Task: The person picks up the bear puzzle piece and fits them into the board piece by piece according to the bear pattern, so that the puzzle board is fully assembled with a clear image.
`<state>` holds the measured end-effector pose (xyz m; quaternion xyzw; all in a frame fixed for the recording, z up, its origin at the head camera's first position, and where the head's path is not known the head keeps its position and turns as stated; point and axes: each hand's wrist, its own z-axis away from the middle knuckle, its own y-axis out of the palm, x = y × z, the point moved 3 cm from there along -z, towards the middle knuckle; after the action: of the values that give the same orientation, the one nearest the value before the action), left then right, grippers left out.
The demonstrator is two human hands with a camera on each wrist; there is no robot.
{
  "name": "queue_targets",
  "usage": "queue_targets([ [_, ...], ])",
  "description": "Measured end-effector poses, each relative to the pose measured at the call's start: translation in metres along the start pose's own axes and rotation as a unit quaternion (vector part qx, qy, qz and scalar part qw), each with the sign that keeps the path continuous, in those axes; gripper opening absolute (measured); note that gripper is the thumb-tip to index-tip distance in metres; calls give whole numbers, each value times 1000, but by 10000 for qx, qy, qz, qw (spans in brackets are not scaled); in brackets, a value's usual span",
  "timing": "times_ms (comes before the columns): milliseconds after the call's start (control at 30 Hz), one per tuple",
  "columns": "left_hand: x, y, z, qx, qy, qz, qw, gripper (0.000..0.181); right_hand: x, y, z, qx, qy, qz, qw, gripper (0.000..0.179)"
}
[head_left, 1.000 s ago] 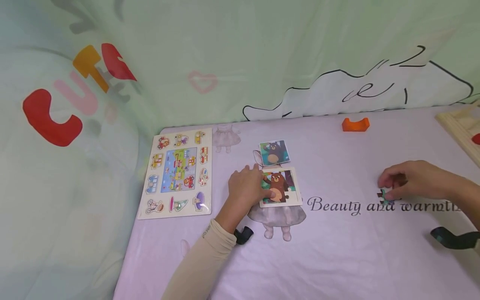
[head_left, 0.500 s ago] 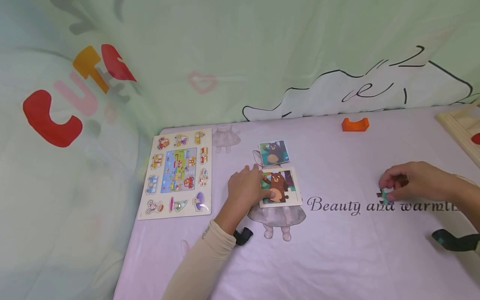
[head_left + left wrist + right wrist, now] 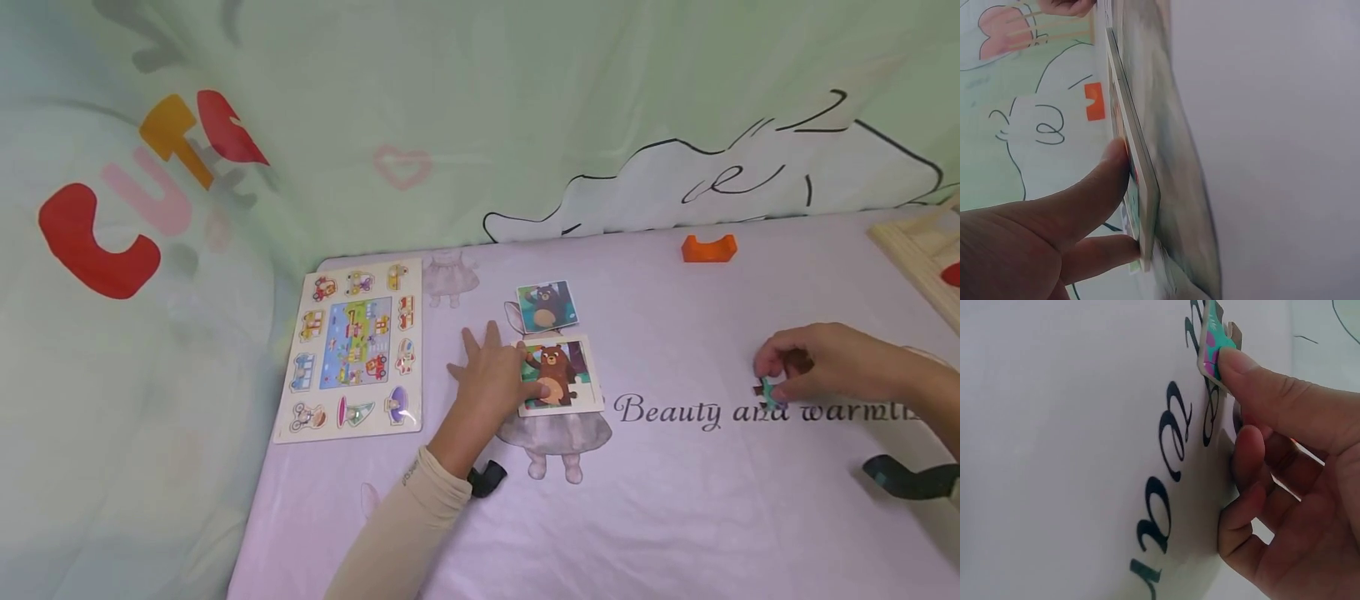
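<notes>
In the head view, my left hand point(image 3: 486, 379) lies at the left side of a small bear jigsaw puzzle point(image 3: 557, 367) in a pale frame. The thumb presses on the picture, the index finger touches the edge, and the other fingers spread over the cloth. A pale gap shows at the puzzle's lower right corner. Farther right, my right hand point(image 3: 825, 362) pinches a teal and purple jigsaw piece point(image 3: 1211, 347) just at the cloth; the fingers behind the piece are partly hidden. A bear picture card point(image 3: 547, 306) lies just beyond the puzzle.
A vehicle peg puzzle board point(image 3: 356, 346) lies on the left of the cloth-covered table point(image 3: 675, 500). An orange notched block point(image 3: 708, 248) is near the back edge. Part of a wooden frame point(image 3: 915, 258) shows at the far right. A printed curtain point(image 3: 450, 108) hangs behind.
The fingers of my left hand have fanned out to the left while its thumb stays on the puzzle. My right hand keeps pinching the jigsaw piece in nearly the same spot.
</notes>
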<state>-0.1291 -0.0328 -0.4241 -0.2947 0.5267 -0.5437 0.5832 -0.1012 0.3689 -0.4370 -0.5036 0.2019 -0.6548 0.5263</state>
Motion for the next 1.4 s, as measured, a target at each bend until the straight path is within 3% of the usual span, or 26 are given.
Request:
queue_targets([
  [200,1,1,1,157,-201,297,9992,74,1,0,0,227,-16,-110,9997,26],
  [600,2,1,-1,235,-284,305,9989,75,20,-4,-1,307,-394,-511,9974,21],
  [933,2,-1,-1,383,-276,246,9986,75,68,0,-18,293,-1253,-1501,9803,16],
  [1400,2,0,-4,390,-339,334,9981,76,133,31,-51,587,-1211,-2210,9659,17],
])
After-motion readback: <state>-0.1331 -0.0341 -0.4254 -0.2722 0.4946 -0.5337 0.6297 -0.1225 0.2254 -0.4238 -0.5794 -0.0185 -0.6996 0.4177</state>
